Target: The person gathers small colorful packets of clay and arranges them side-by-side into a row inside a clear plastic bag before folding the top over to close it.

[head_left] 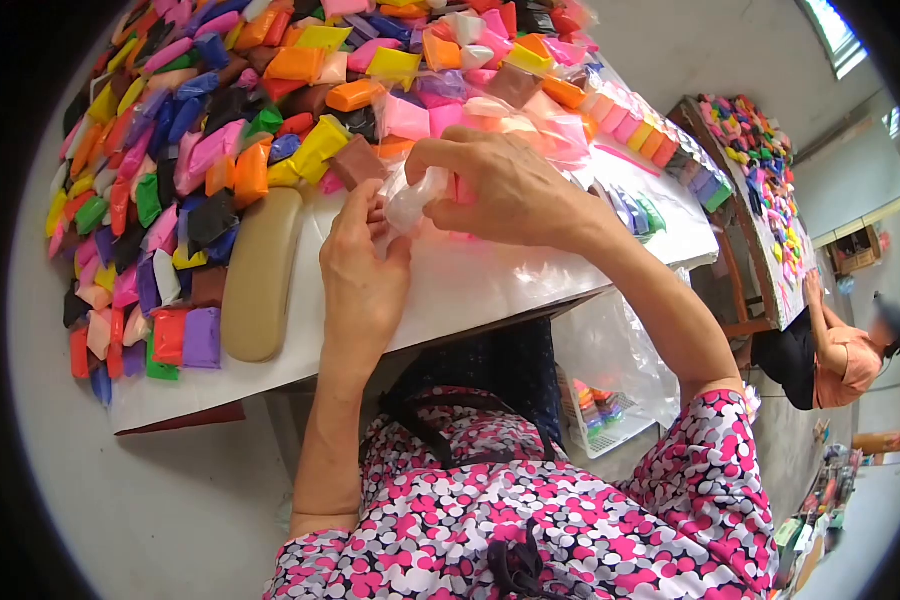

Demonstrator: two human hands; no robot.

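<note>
Between my two hands, above the white tabletop [450, 290], is a crumpled whitish clear plastic bag [415, 200]. My left hand [362, 270] curls its fingers round the bag's left side, palm turned inward. My right hand [510, 190] comes from the right with thumb and fingers closed on the bag's other side. What lies inside the bag cannot be made out. Just beyond my left fingertips rests a brown packet [358, 162]. Pink packets [560, 140] in clear wrapping lie behind my right hand.
A large heap of small coloured packets [210, 150] covers the table's left and far side. A long beige case [262, 275] lies left of my left hand. Rows of coloured packets [640, 130] stand at right. A white basket [610, 425] sits below. Another person [845, 360] works at a second table.
</note>
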